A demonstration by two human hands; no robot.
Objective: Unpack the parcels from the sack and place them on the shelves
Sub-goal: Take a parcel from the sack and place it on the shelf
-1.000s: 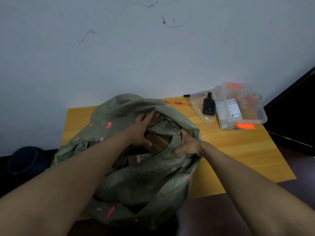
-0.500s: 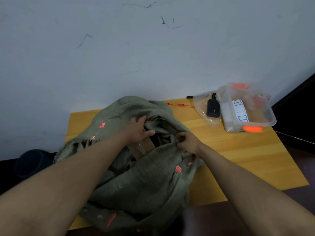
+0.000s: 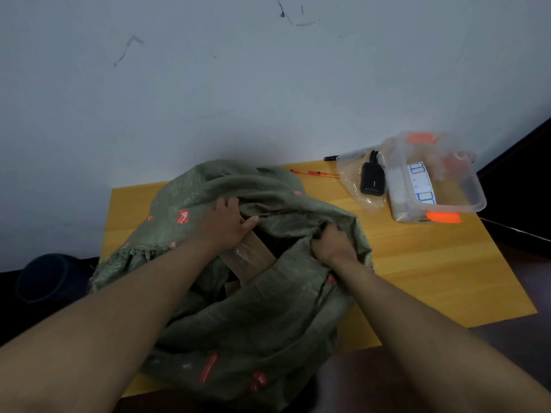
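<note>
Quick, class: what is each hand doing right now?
Left hand: grips the brown cardboard parcel.
Right hand: grips the green woven sack at its rim.

We observe both forearms bare and extended forward, converging slightly. Our left hand [image 3: 222, 226] lies palm down, fingers spread and gripping, thumb pointing right. Our right hand [image 3: 331, 244] is a closed fist, knuckles up, fingers curled tight, wrist bent slightly inward.
</note>
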